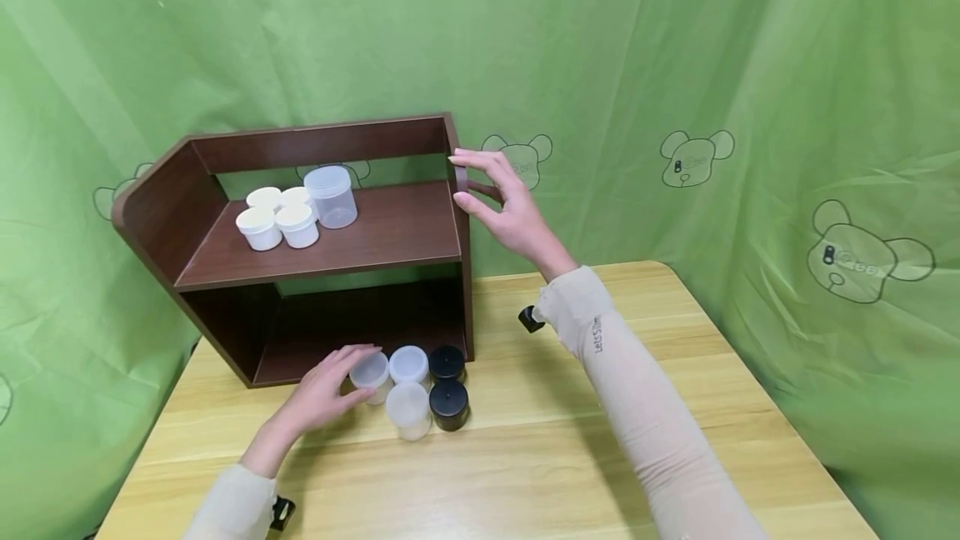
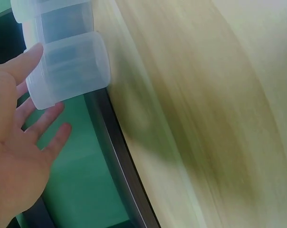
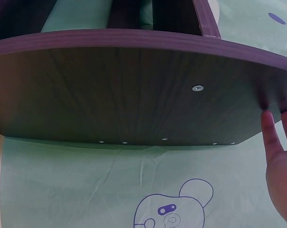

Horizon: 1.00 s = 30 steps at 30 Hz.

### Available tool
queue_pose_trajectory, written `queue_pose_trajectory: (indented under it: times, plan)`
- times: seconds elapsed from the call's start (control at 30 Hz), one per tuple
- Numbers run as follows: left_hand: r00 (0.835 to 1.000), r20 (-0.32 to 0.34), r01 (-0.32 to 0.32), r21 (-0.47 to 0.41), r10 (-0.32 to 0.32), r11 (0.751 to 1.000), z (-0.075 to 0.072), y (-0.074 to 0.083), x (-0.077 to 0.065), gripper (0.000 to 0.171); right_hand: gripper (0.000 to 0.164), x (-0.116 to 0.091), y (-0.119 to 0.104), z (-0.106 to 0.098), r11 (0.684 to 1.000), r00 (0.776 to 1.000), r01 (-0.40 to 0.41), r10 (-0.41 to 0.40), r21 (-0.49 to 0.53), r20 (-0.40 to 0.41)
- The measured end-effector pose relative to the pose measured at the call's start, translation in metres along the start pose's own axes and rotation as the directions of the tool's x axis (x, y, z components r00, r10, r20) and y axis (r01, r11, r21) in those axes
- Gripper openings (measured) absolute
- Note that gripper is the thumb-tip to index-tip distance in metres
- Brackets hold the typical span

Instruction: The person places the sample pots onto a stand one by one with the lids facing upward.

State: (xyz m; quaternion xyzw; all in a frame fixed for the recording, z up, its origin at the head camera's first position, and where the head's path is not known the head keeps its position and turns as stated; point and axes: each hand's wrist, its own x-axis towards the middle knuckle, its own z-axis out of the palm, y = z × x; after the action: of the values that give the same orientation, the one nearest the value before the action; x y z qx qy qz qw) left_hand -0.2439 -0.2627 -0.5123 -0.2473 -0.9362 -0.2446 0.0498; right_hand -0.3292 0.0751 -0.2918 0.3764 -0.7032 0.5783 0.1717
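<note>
Head view first: the left hand (image 1: 322, 394) reaches in low, palm angled toward the left frosted jar (image 1: 371, 375), fingers over by the lid's far side and thumb at the near side. That jar's on the surface (image 1: 570, 457), right by the front of the brown shelf unit (image 1: 408, 223). The right hand (image 1: 510, 202) is up higher, arm stretched out, thumb and fingers spread at the unit's right side panel. Two more frosted jars (image 1: 408, 411) and two black-lidded jars (image 1: 449, 404) crowd in to the right of the left hand, partly blocking the lower opening. Up on the shelf there's four white tubs (image 1: 297, 226) bunched next to a bigger clear jar (image 1: 331, 198). Green cloth (image 1: 600, 48) hangs behind everything.

Left wrist view: the grip looks loose, not clenched. Thumb lies by the jar's lid end, the other fingers spread on the far side; can't tell how firmly anything presses. Another frosted jar sits right alongside.

Right wrist view: that grip's empty, with two straight fingertips against the outer face of the side panel, which has a few screw heads (image 3: 197, 88) in it.
</note>
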Motion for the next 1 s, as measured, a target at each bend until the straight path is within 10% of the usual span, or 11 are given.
queue_pose_trajectory:
  times: [1.0]
  plan:
    - [0.999, -0.019, -0.048, -0.043, 0.047, 0.998, 0.0004, -0.0015, -0.0001, 0.059, 0.046, -0.0003, -0.001, -0.001, 1.0, 1.0, -0.003, 0.003, 0.006, 0.003]
